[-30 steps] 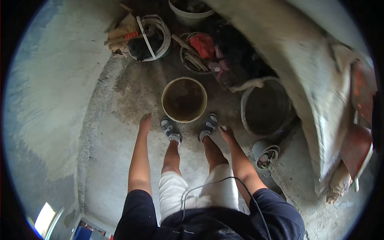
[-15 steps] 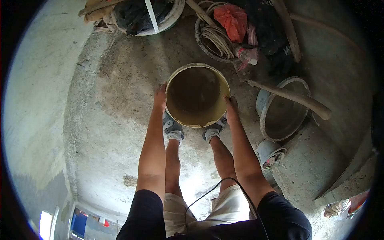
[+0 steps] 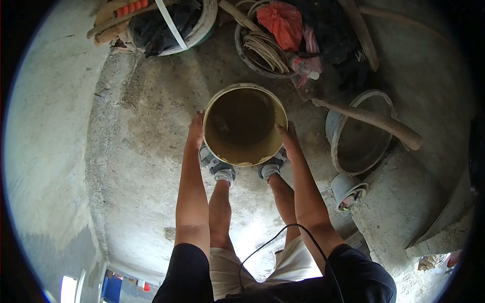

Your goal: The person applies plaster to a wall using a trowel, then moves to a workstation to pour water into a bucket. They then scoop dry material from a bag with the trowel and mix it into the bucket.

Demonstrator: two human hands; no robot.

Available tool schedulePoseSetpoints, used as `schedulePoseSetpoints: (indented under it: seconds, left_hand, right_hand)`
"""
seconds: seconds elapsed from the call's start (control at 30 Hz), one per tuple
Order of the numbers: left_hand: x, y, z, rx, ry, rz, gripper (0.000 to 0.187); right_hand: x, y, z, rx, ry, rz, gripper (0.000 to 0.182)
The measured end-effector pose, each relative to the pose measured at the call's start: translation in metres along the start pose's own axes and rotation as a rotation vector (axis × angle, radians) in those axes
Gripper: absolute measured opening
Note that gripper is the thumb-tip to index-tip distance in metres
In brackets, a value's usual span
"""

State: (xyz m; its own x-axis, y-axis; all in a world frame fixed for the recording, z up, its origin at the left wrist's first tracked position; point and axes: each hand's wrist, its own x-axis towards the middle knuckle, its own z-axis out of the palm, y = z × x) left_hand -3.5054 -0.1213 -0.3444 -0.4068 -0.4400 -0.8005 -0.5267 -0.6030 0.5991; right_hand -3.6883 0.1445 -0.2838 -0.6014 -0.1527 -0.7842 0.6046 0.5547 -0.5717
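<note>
A pale yellow, worn bucket (image 3: 243,155) is between my two hands, its round mouth facing up toward me. Murky brown liquid (image 3: 240,116) shows inside it. My left hand (image 3: 196,130) grips the bucket's left side, its fingers mostly hidden behind the wall. On the right, my right hand (image 3: 288,137) holds the opposite side with the thumb over the rim. The bucket overlaps the front of my shoes (image 3: 217,162) in this view.
To the right, a wooden handle (image 3: 374,121) lies across a large grey tub (image 3: 335,144), with a smaller bucket (image 3: 343,187) below it. Ahead are a basin holding coiled rope (image 3: 263,49), a red bag (image 3: 281,24), a plastic bottle (image 3: 303,67) and a white-rimmed tub (image 3: 208,20).
The bucket and both hands sit slightly farther left and lower in view. The surroundings have shifted a little too. Both hands keep their hold.
</note>
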Motion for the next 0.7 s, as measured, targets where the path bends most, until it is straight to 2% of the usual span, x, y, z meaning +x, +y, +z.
schedulePoseSetpoints:
  seconds: [0.07,0.13,0.2,0.23,0.3,0.37,0.43,0.47,0.5,0.53,0.57,0.63,0.7]
  left_hand:
    - [0.0,-0.001,0.005,0.019,0.036,0.095,0.046]
    - [-0.004,0.009,0.009,0.052,0.01,0.105,0.045]
    - [-0.011,0.015,0.007,0.116,-0.021,0.115,0.043]
    - [-0.007,0.006,-0.002,0.116,-0.018,0.114,0.043]
    - [0.007,-0.018,-0.024,0.484,-0.289,0.297,0.061]
    - [0.007,-0.061,-0.023,0.625,0.029,0.51,0.046]
    - [-0.032,-0.03,-0.012,-0.158,-0.065,0.046,0.05]
    - [-0.045,-0.03,-0.015,-0.313,-0.16,0.035,0.052]
    - [-0.064,-0.018,-0.013,-0.308,-0.178,-0.012,0.052]
    - [-0.083,-0.011,-0.011,-0.25,-0.108,0.004,0.055]
    - [-0.103,-0.003,-0.011,-0.19,-0.032,0.03,0.06]
    - [-0.144,0.031,-0.012,-0.172,-0.066,-0.036,0.061]
    - [-0.18,0.058,-0.017,-0.127,-0.069,-0.042,0.053]
  right_hand:
    - [0.007,0.001,-0.006,-0.012,-0.046,-0.002,0.058]
    - [0.013,0.008,-0.008,-0.023,-0.091,-0.006,0.059]
    - [0.008,0.021,-0.004,0.32,-0.121,-0.019,0.052]
    - [0.004,0.016,-0.001,0.319,-0.123,-0.018,0.052]
    - [-0.006,0.009,0.0,0.312,-0.101,-0.014,0.048]
    - [-0.005,0.029,0.001,0.285,-0.055,-0.057,0.047]
    - [-0.008,0.049,-0.003,0.241,-0.026,-0.104,0.047]
    - [-0.018,0.05,-0.009,0.249,0.018,-0.098,0.047]
    - [-0.032,0.042,-0.016,0.193,-0.025,-0.116,0.049]
    - [-0.046,0.027,-0.021,0.136,-0.081,-0.14,0.05]
    - [-0.07,0.003,-0.023,0.24,-0.061,-0.14,0.051]
    - [-0.11,-0.027,-0.042,0.267,-0.106,-0.12,0.05]
    - [-0.162,-0.059,-0.061,0.328,-0.179,-0.079,0.048]
